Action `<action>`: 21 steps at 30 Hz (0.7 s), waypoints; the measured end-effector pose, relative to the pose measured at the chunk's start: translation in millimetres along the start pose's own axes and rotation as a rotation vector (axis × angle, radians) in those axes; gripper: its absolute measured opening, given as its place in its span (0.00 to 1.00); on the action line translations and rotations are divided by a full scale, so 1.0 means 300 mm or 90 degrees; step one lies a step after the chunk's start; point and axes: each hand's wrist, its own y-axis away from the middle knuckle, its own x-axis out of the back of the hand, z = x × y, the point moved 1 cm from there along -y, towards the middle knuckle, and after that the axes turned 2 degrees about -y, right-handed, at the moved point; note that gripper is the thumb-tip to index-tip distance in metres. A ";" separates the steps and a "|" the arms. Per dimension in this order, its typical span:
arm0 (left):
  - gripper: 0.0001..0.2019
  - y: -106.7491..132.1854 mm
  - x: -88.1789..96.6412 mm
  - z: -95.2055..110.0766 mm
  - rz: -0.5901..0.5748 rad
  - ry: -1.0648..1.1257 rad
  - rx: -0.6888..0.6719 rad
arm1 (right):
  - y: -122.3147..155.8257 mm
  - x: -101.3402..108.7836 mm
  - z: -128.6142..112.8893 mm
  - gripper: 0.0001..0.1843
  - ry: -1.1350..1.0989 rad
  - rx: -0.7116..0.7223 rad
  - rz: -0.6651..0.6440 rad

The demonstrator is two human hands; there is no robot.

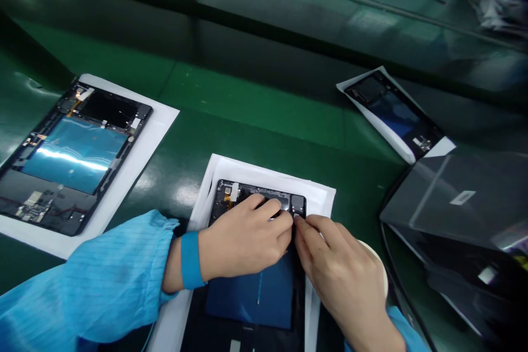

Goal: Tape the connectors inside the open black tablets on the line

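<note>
An opened tablet (249, 302) with a blue battery area lies on white sheets (317, 193) in front of me. My left hand (247, 234), wearing a blue wristband (192, 260), reaches across its upper part, fingers curled and bent down onto the internals. Beside it, my right hand (344, 267) pinches thumb and forefinger together at the tablet's upper right edge. The fingertips of both hands almost meet there. Whatever small thing they hold is hidden. A cream, round-edged object (381, 269) shows partly behind the right hand.
Another opened tablet (78, 148) rests on white paper at the left. A third tablet (396, 110) lies on paper at the far right. Dark plastic-like trays or covers (449, 198) sit at right, with a black cable (388, 256) alongside. A rail (289, 27) crosses behind the green tabletop (231, 104).
</note>
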 end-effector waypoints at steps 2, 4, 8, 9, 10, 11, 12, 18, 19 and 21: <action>0.11 0.001 0.002 0.000 0.004 -0.002 0.001 | -0.002 0.001 -0.001 0.08 0.000 0.010 -0.001; 0.10 0.002 0.003 0.000 0.007 -0.004 0.002 | -0.004 0.002 -0.001 0.09 -0.003 0.015 -0.001; 0.10 0.004 0.002 0.002 0.013 -0.009 0.002 | -0.006 0.001 -0.002 0.10 -0.011 0.019 0.005; 0.10 0.004 0.001 0.002 0.015 -0.012 0.004 | -0.004 0.000 -0.002 0.11 -0.011 0.021 0.006; 0.10 0.005 0.001 0.002 0.016 -0.014 0.005 | -0.002 -0.002 -0.002 0.11 -0.011 0.022 0.007; 0.10 0.005 0.001 0.003 0.017 -0.015 0.006 | 0.000 -0.004 -0.002 0.10 -0.012 0.021 0.008; 0.10 0.006 0.001 0.003 0.016 -0.014 0.007 | 0.003 -0.007 -0.002 0.10 -0.014 0.019 0.007; 0.11 0.007 0.000 0.003 0.023 -0.007 0.008 | 0.011 -0.016 0.003 0.10 -0.010 0.005 0.011; 0.11 0.007 0.000 0.002 0.024 -0.005 0.009 | 0.008 -0.014 0.004 0.09 -0.007 0.006 0.011; 0.11 0.006 0.000 0.002 0.021 0.000 0.012 | 0.003 -0.009 0.006 0.09 -0.009 0.007 0.001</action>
